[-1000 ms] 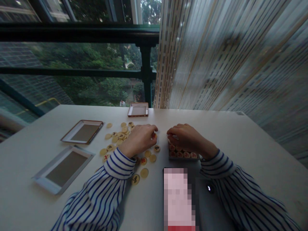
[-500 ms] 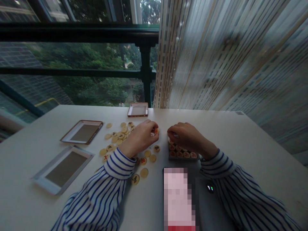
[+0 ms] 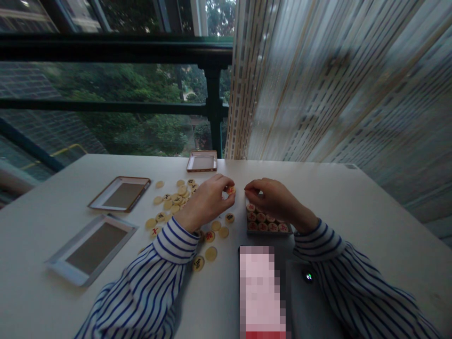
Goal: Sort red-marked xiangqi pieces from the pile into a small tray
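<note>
Resting on the pale bench, a small box is seen partly filled with rows of round game pieces, red marks turned up. The left hand is closed on one round piece, pinched between thumb and fingertips just above the bench, with a red mark shown on its face. From that piece the box lies at about 4 o'clock, close by, its long side laid across from 9 to 3 o'clock. The right hand is the nearer to the box, being held directly over its far rows. Its fingers are curled and drawn narrow, the tips just beside the held piece at its 3 o'clock; whether anything is gripped there cannot be told. Loose pieces are scattered at 9 o'clock of the left hand and beneath its wrist, some marked in black, some in red, some blank. The characters are too small to be read, and no brand is seen. A blurred rectangle is set at 6 o'clock of the box.
</note>
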Available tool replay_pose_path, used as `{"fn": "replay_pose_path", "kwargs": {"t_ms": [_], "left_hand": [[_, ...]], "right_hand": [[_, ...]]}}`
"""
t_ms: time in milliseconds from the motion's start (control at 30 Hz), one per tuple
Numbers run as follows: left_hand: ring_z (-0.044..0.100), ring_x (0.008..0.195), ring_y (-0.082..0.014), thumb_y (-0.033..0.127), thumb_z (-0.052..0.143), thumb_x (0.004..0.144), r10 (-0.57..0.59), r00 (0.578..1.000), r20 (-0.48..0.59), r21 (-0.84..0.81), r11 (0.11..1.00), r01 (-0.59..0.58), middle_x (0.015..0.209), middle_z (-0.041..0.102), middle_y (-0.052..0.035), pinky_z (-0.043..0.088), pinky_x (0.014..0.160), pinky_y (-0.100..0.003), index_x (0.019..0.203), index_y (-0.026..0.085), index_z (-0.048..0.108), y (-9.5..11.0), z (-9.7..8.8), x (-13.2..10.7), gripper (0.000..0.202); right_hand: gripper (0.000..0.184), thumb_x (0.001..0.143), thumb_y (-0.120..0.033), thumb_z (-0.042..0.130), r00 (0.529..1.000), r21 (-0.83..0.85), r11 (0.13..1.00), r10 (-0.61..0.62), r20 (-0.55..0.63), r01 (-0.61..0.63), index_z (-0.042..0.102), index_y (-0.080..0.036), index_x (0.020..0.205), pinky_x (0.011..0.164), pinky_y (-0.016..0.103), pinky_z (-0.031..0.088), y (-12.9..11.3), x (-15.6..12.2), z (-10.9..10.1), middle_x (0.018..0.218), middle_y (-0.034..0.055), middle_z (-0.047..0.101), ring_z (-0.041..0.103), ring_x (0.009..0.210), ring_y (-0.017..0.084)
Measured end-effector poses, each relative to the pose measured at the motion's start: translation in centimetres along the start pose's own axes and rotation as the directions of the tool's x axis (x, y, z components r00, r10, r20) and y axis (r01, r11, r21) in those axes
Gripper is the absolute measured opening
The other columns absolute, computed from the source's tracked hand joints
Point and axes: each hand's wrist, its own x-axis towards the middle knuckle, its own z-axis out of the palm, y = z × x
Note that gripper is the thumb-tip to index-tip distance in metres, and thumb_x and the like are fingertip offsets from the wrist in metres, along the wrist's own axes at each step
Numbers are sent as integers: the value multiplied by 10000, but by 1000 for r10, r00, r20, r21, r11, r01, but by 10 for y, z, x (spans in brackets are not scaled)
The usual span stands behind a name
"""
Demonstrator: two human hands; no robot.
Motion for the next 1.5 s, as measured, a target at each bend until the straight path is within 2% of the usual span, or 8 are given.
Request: {"fn": "replay_pose_path", "kwargs": {"t_ms": [267,467,567,733,867,1067,1233,1500], "left_hand": [[601,836,-167,181,548,771,11,998,-61,-36,999,-13,927,641,-64,480,768,-308,1025,142,555,6,-1,1,256],[611,849,-161,204,559,784,-3,998,-62,-81,997,-2,936,651,-62,484,779,-303,1048,140,549,10,-1,1,272],[612,851,-159,211,554,795,3,998,-70,-102,995,-10,937,653,-60,483,779,-301,1041,142,550,12,-2,1,255],[612,846,-159,224,551,803,10,998,-60,-124,992,-17,932,655,-59,483,768,-299,1024,149,554,14,-3,1,234],[612,842,-154,223,560,800,14,998,-61,-146,989,-23,927,656,-53,481,769,-295,1016,152,559,15,-4,1,228],[611,848,-150,217,590,781,0,998,-65,-182,983,-11,936,653,-51,479,779,-289,1020,150,560,15,-3,1,250],[614,857,-144,262,565,806,-67,995,-70,-276,960,45,947,657,-52,482,783,-284,1017,153,573,12,-2,0,238],[624,772,-158,291,525,812,-267,959,93,-511,814,276,869,682,-65,503,667,-284,921,142,634,5,-2,6,214]], "right_hand": [[154,804,-255,523,995,272,960,76,-60,-57,647,-168,825,643,235,418,0,0,1,743,18,672,588,672,125],[178,800,-287,543,991,426,899,130,-45,-98,659,-161,848,651,245,446,1,2,4,778,32,689,605,693,131],[213,787,-340,571,983,554,820,181,-14,-143,651,-157,864,653,260,471,1,3,7,813,53,695,630,734,153],[252,747,-383,620,973,766,612,216,76,-196,614,-157,857,660,284,504,-3,3,9,819,67,700,653,770,174],[264,710,-388,658,972,814,547,218,87,-195,600,-162,832,689,302,514,-5,3,7,853,74,702,656,792,177],[271,712,-386,656,974,795,579,218,61,-180,608,-149,834,685,312,519,-5,3,6,829,76,692,650,775,180],[249,719,-356,646,974,764,625,224,23,-161,619,-141,843,685,316,516,-3,4,6,808,72,686,644,750,174],[217,771,-320,596,987,651,752,159,-28,-103,652,-144,884,640,268,498,-4,2,3,820,57,692,629,723,148]]}}
